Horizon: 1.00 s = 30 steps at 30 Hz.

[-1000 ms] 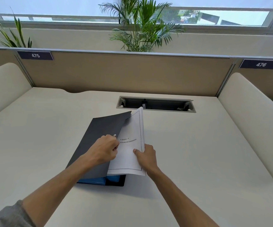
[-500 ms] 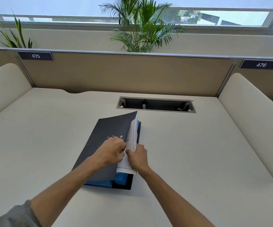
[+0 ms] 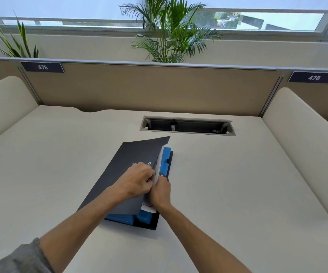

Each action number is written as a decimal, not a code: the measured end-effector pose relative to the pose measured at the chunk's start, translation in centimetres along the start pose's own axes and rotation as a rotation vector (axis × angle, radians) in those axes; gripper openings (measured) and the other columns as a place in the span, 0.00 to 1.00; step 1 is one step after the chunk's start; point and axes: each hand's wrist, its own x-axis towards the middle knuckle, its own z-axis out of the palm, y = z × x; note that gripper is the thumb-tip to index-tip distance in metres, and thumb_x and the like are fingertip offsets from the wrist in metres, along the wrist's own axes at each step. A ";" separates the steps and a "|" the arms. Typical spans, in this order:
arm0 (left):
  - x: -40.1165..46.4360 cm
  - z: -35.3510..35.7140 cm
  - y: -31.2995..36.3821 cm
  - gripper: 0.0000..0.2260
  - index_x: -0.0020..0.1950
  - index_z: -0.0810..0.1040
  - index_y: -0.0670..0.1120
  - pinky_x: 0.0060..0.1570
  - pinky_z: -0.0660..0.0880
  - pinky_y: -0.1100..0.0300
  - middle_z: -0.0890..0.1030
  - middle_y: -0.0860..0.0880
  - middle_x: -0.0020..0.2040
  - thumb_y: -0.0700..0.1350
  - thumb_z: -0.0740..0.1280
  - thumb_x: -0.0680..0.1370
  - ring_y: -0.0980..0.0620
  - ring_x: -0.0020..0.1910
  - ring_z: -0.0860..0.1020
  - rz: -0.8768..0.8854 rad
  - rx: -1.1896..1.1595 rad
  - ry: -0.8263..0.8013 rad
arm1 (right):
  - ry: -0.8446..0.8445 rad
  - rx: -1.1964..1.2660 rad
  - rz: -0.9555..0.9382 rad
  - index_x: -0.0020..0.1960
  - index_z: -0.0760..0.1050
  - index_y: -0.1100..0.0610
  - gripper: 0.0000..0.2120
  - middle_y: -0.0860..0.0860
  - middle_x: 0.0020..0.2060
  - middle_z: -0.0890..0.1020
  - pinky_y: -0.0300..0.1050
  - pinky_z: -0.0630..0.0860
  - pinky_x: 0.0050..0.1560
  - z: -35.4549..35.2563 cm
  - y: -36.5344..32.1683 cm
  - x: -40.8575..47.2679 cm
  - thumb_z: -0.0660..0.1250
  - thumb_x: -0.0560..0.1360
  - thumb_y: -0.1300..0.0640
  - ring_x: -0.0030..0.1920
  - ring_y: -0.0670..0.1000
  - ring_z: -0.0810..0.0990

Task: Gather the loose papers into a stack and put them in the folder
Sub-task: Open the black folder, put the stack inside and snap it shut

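Since 1 s ago we've pushed the papers [image 3: 147, 208] almost fully under the folder [image 3: 131, 166] cover; back then a whole printed sheet stuck out to the right, now only a thin white edge shows along the cover's right side plus a small corner at the near end. Folder itself has shifted a bit right on the desk [image 3: 238, 184].

Folder: dark grey/black cover, lying mid-desk at an angle, cover lifted slightly along its right edge. Blue inner pocket [image 3: 166, 160] visible under the cover at the far right & again at the near end, w/ the black back panel beneath it.

Our left hand [image 3: 137, 182] sits on top of the cover, fingers curled & pinching the cover's right edge. Our right hand [image 3: 161, 191] is just beside it, touching, fingers curled in against the paper edge; can't tell whether they actually grip the sheets or just press them. Grey sleeve [image 3: 17, 259] on the left arm, right forearm bare.

Beyond: cable slot [image 3: 187, 126] in the desk, beige partition [image 3: 149, 87] w/ labels 475 [image 3: 42, 67] & 476 [image 3: 314, 77], palm plant [image 3: 171, 30] behind, window above.
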 end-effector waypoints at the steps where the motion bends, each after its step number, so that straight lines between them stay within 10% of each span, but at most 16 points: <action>1: 0.0 0.0 0.0 0.10 0.30 0.70 0.48 0.30 0.59 0.72 0.74 0.51 0.30 0.39 0.64 0.70 0.55 0.27 0.69 0.000 -0.007 -0.001 | -0.007 0.013 0.005 0.51 0.74 0.65 0.08 0.59 0.47 0.81 0.55 0.80 0.49 0.1 0.0 0.0 0.61 0.79 0.60 0.48 0.59 0.80; 10: -0.6 1.1 -0.7 0.06 0.35 0.77 0.46 0.34 0.72 0.66 0.79 0.50 0.34 0.40 0.66 0.72 0.54 0.33 0.76 -0.047 -0.023 -0.026 | -0.424 0.261 0.234 0.39 0.72 0.57 0.06 0.51 0.32 0.78 0.34 0.72 0.23 -3.2 0.5 1.5 0.67 0.74 0.62 0.28 0.43 0.79; 19: -0.3 0.7 -0.1 0.07 0.36 0.78 0.44 0.35 0.65 0.71 0.78 0.51 0.35 0.40 0.64 0.72 0.54 0.34 0.74 0.028 -0.029 -0.064 | -0.343 0.195 0.184 0.33 0.64 0.57 0.14 0.51 0.28 0.68 0.40 0.63 0.27 -1.5 1.5 1.8 0.60 0.75 0.67 0.29 0.47 0.65; 30: -0.2 1.3 1.0 0.05 0.42 0.78 0.44 0.39 0.76 0.61 0.82 0.48 0.38 0.38 0.63 0.73 0.53 0.36 0.78 0.011 -0.020 -0.063 | -0.326 0.200 0.142 0.47 0.74 0.61 0.07 0.56 0.40 0.76 0.50 0.76 0.45 0.9 2.6 1.3 0.59 0.79 0.61 0.44 0.55 0.75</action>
